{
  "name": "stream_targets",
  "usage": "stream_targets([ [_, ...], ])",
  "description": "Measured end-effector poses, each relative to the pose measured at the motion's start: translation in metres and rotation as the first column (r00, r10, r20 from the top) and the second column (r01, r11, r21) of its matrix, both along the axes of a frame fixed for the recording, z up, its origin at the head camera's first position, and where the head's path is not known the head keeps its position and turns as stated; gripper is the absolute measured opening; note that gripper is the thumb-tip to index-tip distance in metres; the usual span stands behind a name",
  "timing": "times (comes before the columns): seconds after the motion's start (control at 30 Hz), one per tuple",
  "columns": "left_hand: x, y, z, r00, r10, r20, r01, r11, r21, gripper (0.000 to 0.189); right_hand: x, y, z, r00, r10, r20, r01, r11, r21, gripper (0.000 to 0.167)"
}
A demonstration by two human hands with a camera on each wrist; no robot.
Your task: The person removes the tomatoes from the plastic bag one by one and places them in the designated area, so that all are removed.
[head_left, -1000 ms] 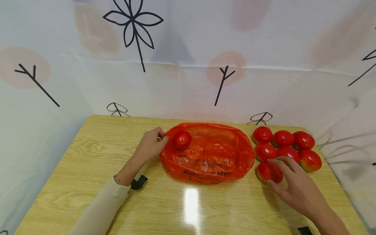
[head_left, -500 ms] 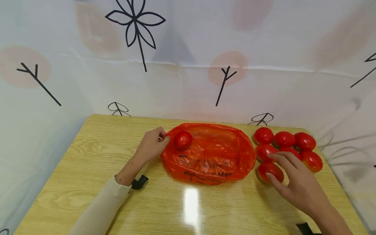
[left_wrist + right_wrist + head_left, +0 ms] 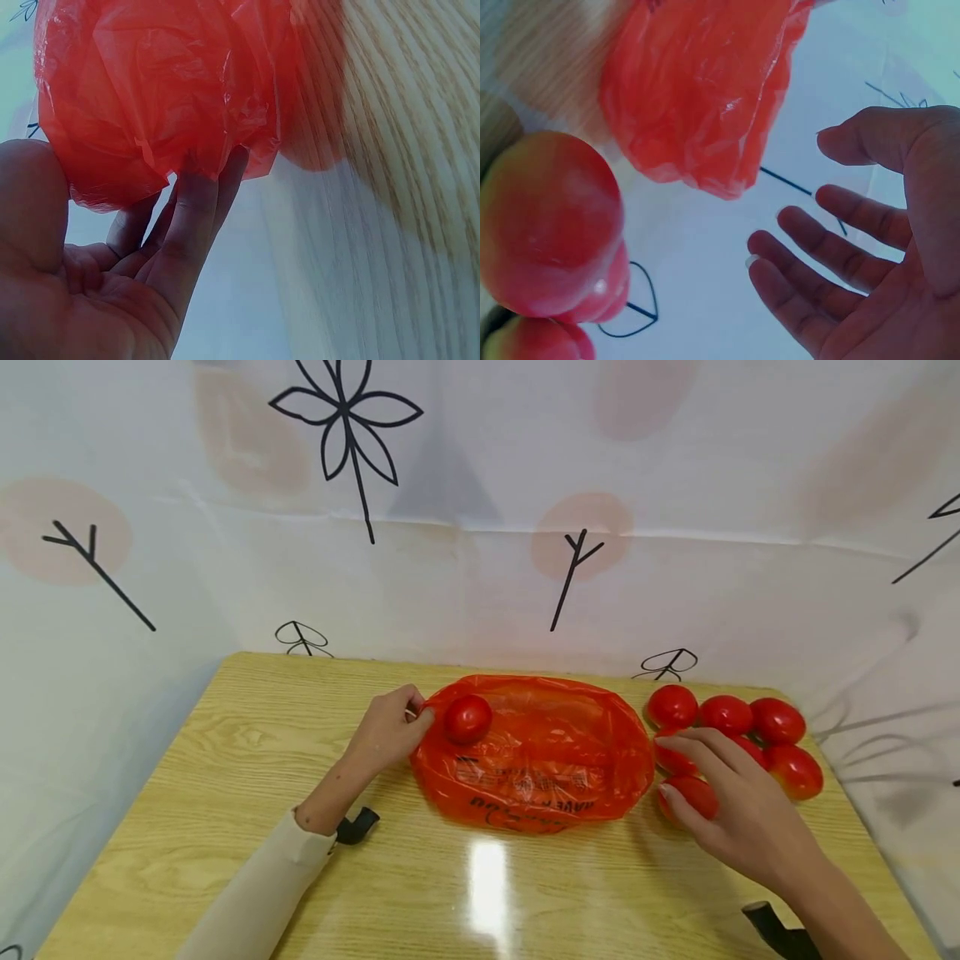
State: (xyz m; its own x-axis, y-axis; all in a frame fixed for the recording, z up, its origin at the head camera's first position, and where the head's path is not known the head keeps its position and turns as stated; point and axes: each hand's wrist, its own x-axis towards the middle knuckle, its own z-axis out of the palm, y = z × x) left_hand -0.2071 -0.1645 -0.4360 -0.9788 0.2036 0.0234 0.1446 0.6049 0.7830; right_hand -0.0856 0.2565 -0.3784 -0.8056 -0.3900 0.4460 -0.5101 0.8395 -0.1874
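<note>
A red plastic bag [image 3: 555, 752] lies spread with its mouth up in the middle of the table, and one tomato [image 3: 468, 719] is in its left part. My left hand [image 3: 386, 727] pinches the bag's left rim; the left wrist view shows its fingers against the red film [image 3: 165, 90]. My right hand [image 3: 738, 806] is over the nearest tomato [image 3: 693, 797] at the right, partly covering it. In the right wrist view the right hand's fingers [image 3: 802, 292] are spread and hold nothing, apart from the tomato [image 3: 551, 225] there.
Several more tomatoes [image 3: 726, 715] stand grouped at the table's back right, close to the bag's right side. Behind the wood-grain table [image 3: 300, 693] hangs a white cloth [image 3: 480, 577] with line-drawn plants. A black strap piece [image 3: 356, 827] shows by the left wrist.
My right hand has shifted a little left over the tomatoes, towards the bag, with no tomato in it. My left hand and the bag have hardly moved.
</note>
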Motion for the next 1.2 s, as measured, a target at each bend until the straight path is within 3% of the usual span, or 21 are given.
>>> stream_targets([
  [0.13, 0.0, 0.0, 0.0, 1.0, 0.001, 0.001, -0.001, 1.0, -0.001, 0.011, -0.006, -0.005, 0.006, 0.999, 0.035, -0.019, -0.034, 0.999, 0.017, 0.069],
  [0.3, 0.0, 0.0, 0.0, 1.0, 0.001, -0.005, -0.001, 1.0, -0.007, 0.011, -0.013, -0.011, 0.012, 0.998, 0.059, -0.025, -0.058, 0.998, 0.04, 0.067],
  [0.47, -0.001, 0.0, -0.001, 1.0, -0.004, -0.012, 0.004, 1.0, -0.01, 0.01, -0.015, -0.016, 0.017, 0.997, 0.074, -0.006, -0.073, 0.996, 0.059, 0.045],
  [0.8, -0.001, 0.002, -0.002, 1.0, -0.011, -0.027, 0.011, 1.0, -0.014, 0.009, -0.023, -0.029, 0.026, 0.993, 0.121, -0.002, -0.12, 0.987, 0.106, 0.057],
  [1.2, -0.002, 0.001, -0.004, 1.0, -0.016, -0.022, 0.015, 1.0, -0.008, 0.009, -0.036, -0.049, 0.031, 0.975, 0.222, 0.024, -0.223, 0.964, 0.142, 0.058],
])
